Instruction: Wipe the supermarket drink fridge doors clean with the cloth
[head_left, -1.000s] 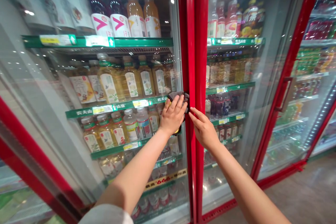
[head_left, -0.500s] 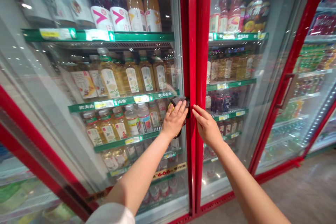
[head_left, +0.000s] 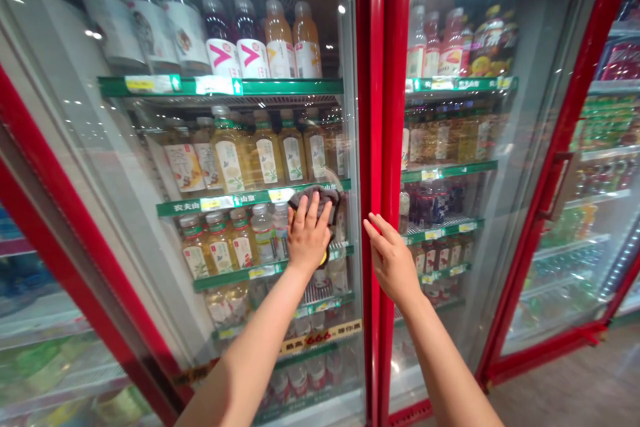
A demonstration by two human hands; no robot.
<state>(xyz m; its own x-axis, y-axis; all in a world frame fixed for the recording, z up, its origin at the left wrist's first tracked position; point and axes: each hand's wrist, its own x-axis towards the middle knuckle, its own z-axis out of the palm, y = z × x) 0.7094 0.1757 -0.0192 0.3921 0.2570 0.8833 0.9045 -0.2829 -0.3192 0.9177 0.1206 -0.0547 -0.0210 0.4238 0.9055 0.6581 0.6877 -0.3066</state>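
Note:
My left hand lies with its fingers spread on a dark grey cloth, pressing it flat against the glass door of a drinks cooler. Parts of the cloth show above and to the right of the fingers. My right hand rests by the red door frame, its fingers stretched out and fingertips at the red edge; nothing is seen in it. Behind the glass, bottles stand on shelves with green edges.
Another glass door with a red frame and a handle stands at the right. A red frame slants across the lower left. Grey floor shows at the lower right.
My left hand and the cloth have moved left across the glass, away from the red frame. My right hand stays by the frame. The view has shifted slightly.

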